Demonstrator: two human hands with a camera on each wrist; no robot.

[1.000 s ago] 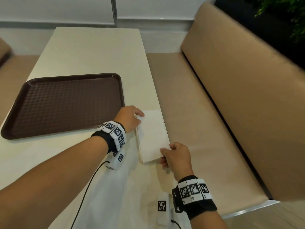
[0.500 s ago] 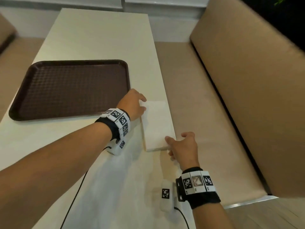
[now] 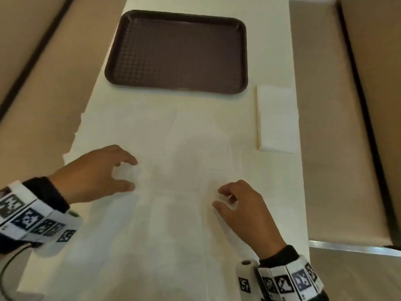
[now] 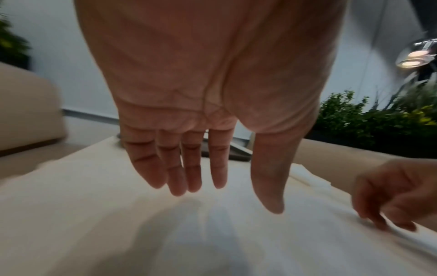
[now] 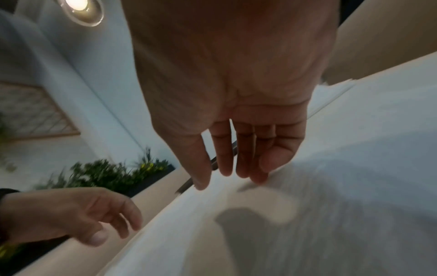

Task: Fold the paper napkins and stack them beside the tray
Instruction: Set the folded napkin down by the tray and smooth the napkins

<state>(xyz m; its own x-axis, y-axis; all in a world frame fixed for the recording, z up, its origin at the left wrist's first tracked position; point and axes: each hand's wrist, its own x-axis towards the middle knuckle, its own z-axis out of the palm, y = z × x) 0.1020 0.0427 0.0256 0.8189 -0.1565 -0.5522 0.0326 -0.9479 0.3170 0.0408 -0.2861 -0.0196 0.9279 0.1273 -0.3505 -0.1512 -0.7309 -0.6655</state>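
A dark brown tray (image 3: 173, 87) lies at the far middle of the cream table (image 3: 271, 40). Right of its near corner, by the table's right edge, sits a stack of folded white napkins (image 3: 276, 118), untouched. Unfolded white napkins (image 3: 178, 148) lie flat across the near middle. My left hand (image 3: 130, 174) hovers over their left part with fingers straight and spread (image 4: 234, 198), holding nothing. My right hand (image 3: 219, 197) is lower right, loosely curled; in the left wrist view its fingertips (image 4: 383, 226) touch the sheet (image 4: 212, 233). The right wrist view shows its palm empty (image 5: 227, 181).
Tan bench seats run along both sides of the table, left (image 3: 54, 94) and right (image 3: 325, 127). Napkin corners overhang the table's left edge (image 3: 71, 146). Green plants (image 4: 378, 123) stand beyond the benches.
Both hands have let go of the folded stack and drawn back to the unfolded napkins in the near middle. My head has turned left and tipped down.
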